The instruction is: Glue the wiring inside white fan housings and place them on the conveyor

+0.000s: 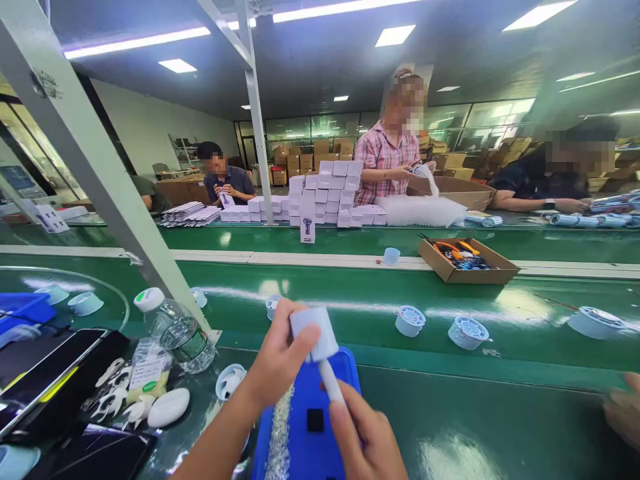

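Observation:
My left hand [277, 353] is closed around a light-blue cup-shaped plastic housing [320, 332], tilted in the middle of the view. My right hand [367, 430] grips a pale rod-like piece [331, 381] whose upper end meets the housing's lower edge; whether the two are joined I cannot tell. Below both hands lies a blue tray [300, 457] with many small clear bits [280, 437] along its left side and a black square [315, 420] inside. Left of my forearm stands a light-blue round part [231, 382] with white inside.
Light-blue round housings [467, 332] are spread along the green belt [360, 293]. A clear bottle [187, 343], white parts and a black case [55, 380] crowd the left. Beyond are a cardboard box [470, 270], stacked white boxes [330, 190] and co-workers; another hand [625, 407] shows at right.

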Motion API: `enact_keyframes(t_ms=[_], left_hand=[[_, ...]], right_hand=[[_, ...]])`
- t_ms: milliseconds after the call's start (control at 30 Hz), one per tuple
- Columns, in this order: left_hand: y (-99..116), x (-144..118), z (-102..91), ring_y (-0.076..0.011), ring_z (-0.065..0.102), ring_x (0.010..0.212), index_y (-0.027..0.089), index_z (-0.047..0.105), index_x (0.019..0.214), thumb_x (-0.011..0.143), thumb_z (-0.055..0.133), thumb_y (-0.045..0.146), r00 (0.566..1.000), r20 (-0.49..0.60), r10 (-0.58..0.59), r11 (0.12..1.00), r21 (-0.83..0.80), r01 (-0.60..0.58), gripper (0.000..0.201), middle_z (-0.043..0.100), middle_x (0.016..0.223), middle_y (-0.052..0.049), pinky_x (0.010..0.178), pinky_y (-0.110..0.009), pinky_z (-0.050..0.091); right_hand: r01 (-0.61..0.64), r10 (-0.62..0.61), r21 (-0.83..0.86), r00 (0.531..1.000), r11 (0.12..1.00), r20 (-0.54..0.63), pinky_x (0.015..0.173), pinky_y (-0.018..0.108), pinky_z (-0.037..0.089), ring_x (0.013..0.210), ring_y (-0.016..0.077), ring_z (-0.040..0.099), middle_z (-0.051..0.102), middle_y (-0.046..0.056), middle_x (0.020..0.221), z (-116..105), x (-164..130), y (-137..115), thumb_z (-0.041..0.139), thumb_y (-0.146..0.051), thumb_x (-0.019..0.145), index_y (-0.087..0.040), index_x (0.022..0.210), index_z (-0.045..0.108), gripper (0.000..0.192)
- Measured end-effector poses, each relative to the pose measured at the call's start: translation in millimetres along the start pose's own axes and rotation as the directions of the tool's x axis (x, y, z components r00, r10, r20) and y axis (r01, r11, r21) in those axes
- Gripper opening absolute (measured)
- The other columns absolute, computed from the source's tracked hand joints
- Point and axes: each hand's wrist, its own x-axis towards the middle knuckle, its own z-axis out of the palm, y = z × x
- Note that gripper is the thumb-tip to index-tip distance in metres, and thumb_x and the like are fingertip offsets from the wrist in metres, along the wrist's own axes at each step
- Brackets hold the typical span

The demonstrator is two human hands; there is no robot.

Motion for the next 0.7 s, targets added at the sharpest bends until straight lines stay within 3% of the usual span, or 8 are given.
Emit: enact_keyframes(t_ms=[100, 167, 267, 333, 400, 567, 700], left_hand=[[-33.1, 53.8, 2.0, -0.0198, 0.057, 0.073, 0.016, 0.045, 0.111, 0.079, 0.063, 0.045, 0.997, 0.058, -0.048, 0.97, 0.24, 0.033, 0.047, 0.06, 0.089, -0.006, 0.066, -0.037, 0.049], [-55.5, 82.7, 10.4, -0.0213, 0.06, 0.085, 0.017, 0.053, 0.112, 0.083, 0.061, 0.037, 0.988, 0.13, -0.079, 0.924, 0.382, 0.023, 0.037, 0.061, 0.102, -0.007, 0.075, -0.042, 0.05], [-79.4, 107.2, 28.7, -0.0245, 0.059, 0.101, 0.018, 0.058, 0.114, 0.087, 0.058, 0.033, 0.963, 0.239, -0.125, 0.858, 0.513, -0.016, 0.031, 0.059, 0.12, -0.009, 0.084, -0.047, 0.049], [-88.7, 112.1, 34.9, -0.0255, 0.058, 0.105, 0.019, 0.057, 0.117, 0.087, 0.058, 0.033, 0.95, 0.276, -0.144, 0.827, 0.561, -0.038, 0.033, 0.058, 0.123, -0.01, 0.086, -0.049, 0.049], [-96.0, 110.8, 31.0, -0.0259, 0.058, 0.107, 0.02, 0.056, 0.12, 0.088, 0.057, 0.033, 0.95, 0.268, -0.159, 0.794, 0.607, -0.038, 0.034, 0.057, 0.126, -0.01, 0.088, -0.05, 0.048], [-115.4, 95.3, -2.8, -0.028, 0.054, 0.113, 0.02, 0.056, 0.12, 0.087, 0.058, 0.032, 0.943, 0.232, -0.237, 0.685, 0.729, -0.007, 0.036, 0.053, 0.132, -0.01, 0.092, -0.053, 0.045], [-122.5, 88.1, -16.8, -0.0263, 0.056, 0.11, 0.02, 0.058, 0.117, 0.087, 0.058, 0.03, 0.945, 0.228, -0.234, 0.653, 0.757, -0.021, 0.031, 0.055, 0.128, -0.01, 0.091, -0.051, 0.046]], right_hand=[[-0.121, 0.122, -0.021, 0.987, 0.992, 0.102, 0.051, 0.022, 0.048, 0.051, 0.0155, 0.059, 0.064, 0.0, 0.058, -2.5, 10.5, 11.7, 0.04, -0.048, 0.094, -0.018, 0.108, 0.07, 0.044], [-0.146, 0.15, -0.041, 0.983, 0.988, 0.11, 0.046, 0.022, 0.045, 0.047, 0.0146, 0.055, 0.06, -0.001, 0.056, -1.7, 11.2, 17.1, 0.041, -0.047, 0.093, -0.017, 0.112, 0.065, 0.043], [-0.165, 0.168, -0.035, 0.981, 0.986, 0.097, 0.043, 0.02, 0.04, 0.045, 0.0128, 0.05, 0.055, -0.003, 0.055, 4.1, 6.4, 22.0, 0.052, -0.046, 0.088, -0.019, 0.094, 0.063, 0.029], [-0.142, 0.142, 0.009, 0.988, 0.99, 0.061, 0.052, 0.02, 0.046, 0.056, 0.0137, 0.056, 0.061, 0.0, 0.066, 9.4, 2.9, 26.2, 0.058, -0.044, 0.085, -0.02, 0.083, 0.06, 0.024], [-0.117, 0.111, 0.069, 0.99, 0.991, 0.086, 0.06, 0.022, 0.05, 0.064, 0.0149, 0.06, 0.063, 0.002, 0.075, 14.2, 0.6, 33.1, 0.057, -0.043, 0.087, -0.02, 0.086, 0.06, 0.023], [-0.207, 0.165, 0.143, 0.952, 0.968, 0.259, 0.066, 0.025, 0.053, 0.071, 0.0161, 0.064, 0.062, 0.004, 0.084, 24.3, -3.1, 51.9, 0.049, -0.044, 0.092, -0.019, 0.098, 0.057, 0.027], [-0.239, 0.195, 0.154, 0.947, 0.959, 0.257, 0.066, 0.026, 0.053, 0.069, 0.0165, 0.064, 0.063, 0.003, 0.082, 31.9, -6.9, 56.4, 0.051, -0.048, 0.09, -0.02, 0.096, 0.058, 0.03]])
